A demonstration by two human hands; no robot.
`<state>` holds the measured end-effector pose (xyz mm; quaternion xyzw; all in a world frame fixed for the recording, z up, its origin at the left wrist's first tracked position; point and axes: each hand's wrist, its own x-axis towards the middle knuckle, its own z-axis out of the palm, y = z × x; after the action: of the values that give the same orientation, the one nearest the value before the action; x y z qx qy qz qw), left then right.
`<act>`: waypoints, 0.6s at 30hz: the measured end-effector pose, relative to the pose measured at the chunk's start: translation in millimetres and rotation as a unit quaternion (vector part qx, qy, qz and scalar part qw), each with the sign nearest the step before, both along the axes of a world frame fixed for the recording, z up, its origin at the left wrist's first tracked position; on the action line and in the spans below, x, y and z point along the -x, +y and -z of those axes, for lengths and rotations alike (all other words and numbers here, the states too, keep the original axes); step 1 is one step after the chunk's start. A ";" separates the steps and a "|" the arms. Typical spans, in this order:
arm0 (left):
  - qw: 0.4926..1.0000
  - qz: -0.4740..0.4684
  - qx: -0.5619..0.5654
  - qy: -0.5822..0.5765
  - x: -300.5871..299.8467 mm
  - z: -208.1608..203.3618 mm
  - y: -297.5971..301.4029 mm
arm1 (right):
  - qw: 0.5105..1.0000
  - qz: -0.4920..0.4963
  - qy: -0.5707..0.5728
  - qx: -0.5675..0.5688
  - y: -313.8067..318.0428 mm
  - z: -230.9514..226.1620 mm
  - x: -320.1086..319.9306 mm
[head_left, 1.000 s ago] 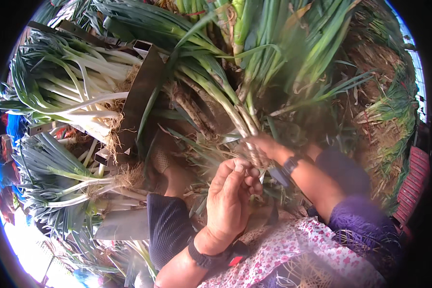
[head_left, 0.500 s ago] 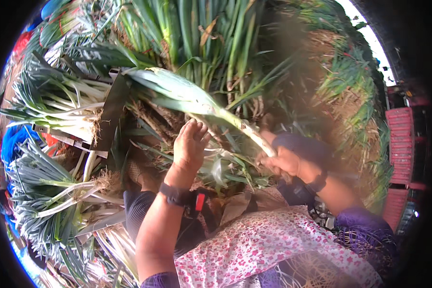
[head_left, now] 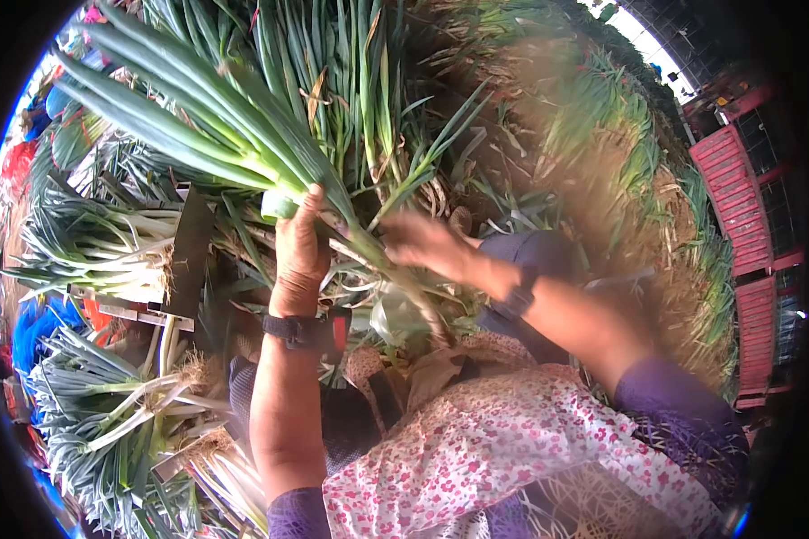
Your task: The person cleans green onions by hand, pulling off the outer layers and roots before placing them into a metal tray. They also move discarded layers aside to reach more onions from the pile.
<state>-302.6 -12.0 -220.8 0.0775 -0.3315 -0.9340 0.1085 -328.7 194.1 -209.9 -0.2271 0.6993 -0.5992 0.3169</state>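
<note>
My left hand [head_left: 301, 250] is closed on a large green onion [head_left: 259, 160] near the base of its leaves, thumb upward. The long tubular leaves fan toward the upper left. A brownish stalk [head_left: 411, 289] slants from beside this hand toward my lap, below my right hand [head_left: 427, 249]. Whether that stalk belongs to the held onion, I cannot tell. Motion smears the right hand's fingers, which are by the stalk, and their grip is unclear. Beyond my hands stands a thick mass of unpeeled green onions [head_left: 346, 90] with dry, brownish lower parts.
Cleaned onions with white stems [head_left: 121, 251] are piled at left beside a dark upright panel [head_left: 191, 247]. Another pile [head_left: 108, 395] lies nearer. A floral apron [head_left: 476, 440] covers my lap. Leaf litter lies over brown ground [head_left: 616, 207] at right, with red slatted panels [head_left: 733, 198] beyond.
My left hand has gone from raised beside the onion to gripping it. The right hand has moved left, toward the left hand. The onion's leaves now spread farther to the upper left. The view has shifted.
</note>
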 end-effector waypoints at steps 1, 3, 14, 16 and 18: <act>0.999 -0.029 -0.014 -0.006 -1.8 -6.2 -2.0 | 0.996 -0.002 -0.037 0.083 -23.5 -3.9 12.3; 1.000 0.003 -0.018 -0.005 -6.2 2.4 -14.4 | 0.996 -0.060 -0.007 0.062 -59.8 -10.9 32.1; 0.992 -0.041 0.047 -0.114 -14.6 17.2 -56.3 | 0.933 -0.102 0.179 -0.296 -22.6 56.5 -33.7; 0.994 -0.041 0.038 -0.089 -12.3 8.6 -67.5 | 0.915 -0.091 0.216 -0.330 68.5 128.8 -37.2; 0.996 -0.056 0.039 -0.052 -5.7 -1.5 -70.9 | 0.872 -0.075 0.164 -0.456 189.8 209.0 -16.2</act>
<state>-297.0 -82.8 -219.3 0.1406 -0.3677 -0.9076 0.1461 -312.5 384.0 -419.0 -0.2044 0.9174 -0.1424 0.3103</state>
